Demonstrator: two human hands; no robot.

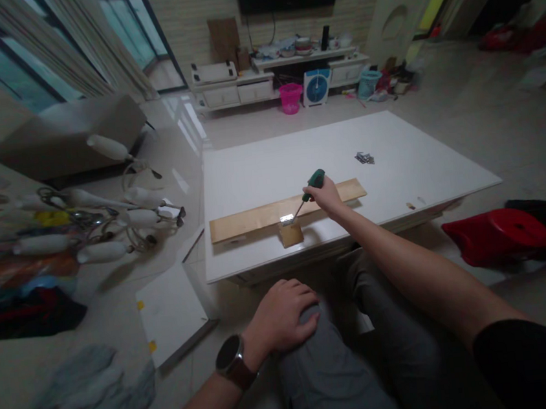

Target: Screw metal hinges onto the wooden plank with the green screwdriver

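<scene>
My right hand (325, 197) is closed around the green handle of a screwdriver (306, 196). The screwdriver slants down to the left, its tip at a shiny metal piece (287, 218), which looks like a hinge or bracket. That piece sits where a long wooden board (250, 220) meets a small wooden block (291, 234) on the near side. Both wooden parts lie on the white tabletop (249, 168). My left hand (284, 314) rests on my knee with its fingers laid over it, holding nothing; a watch is on that wrist.
Small metal pieces (364, 158) lie in a pile toward the table's far right. A red plastic stool (501, 236) stands at the right. On the left floor are a white panel (174, 312) and a chandelier-like lamp (128, 220). A pink basket (290, 98) stands beyond the table.
</scene>
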